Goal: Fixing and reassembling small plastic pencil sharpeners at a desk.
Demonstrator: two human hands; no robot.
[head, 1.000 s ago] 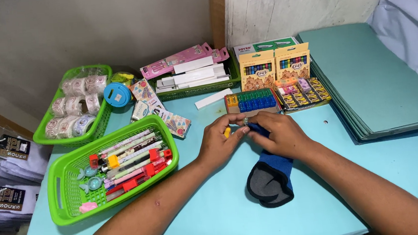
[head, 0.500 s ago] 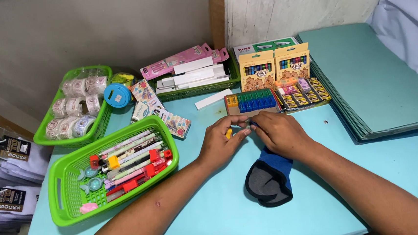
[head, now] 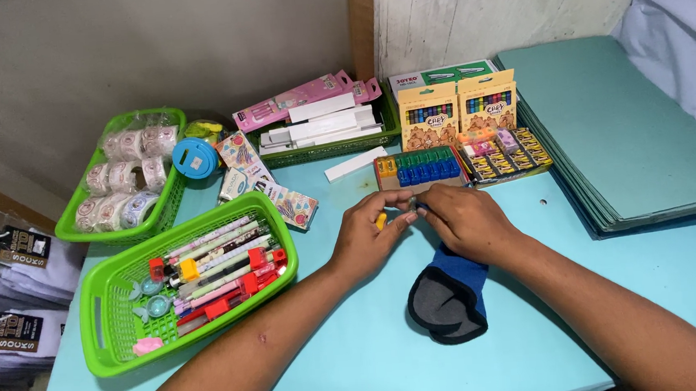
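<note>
1. The left hand (head: 367,239) is curled, its fingers pinched shut on a small yellow piece (head: 381,220).
2. The right hand (head: 468,224) meets it fingertip to fingertip, closed on a small dark bit; what that bit is, I cannot tell.
3. Both hands rest on the table (head: 359,358), just in front of the tray of blue blocks (head: 424,168).
4. A blue and grey sock (head: 449,299) lies under the right wrist.
5. A green basket (head: 103,319) of pens sits to the left.
</note>
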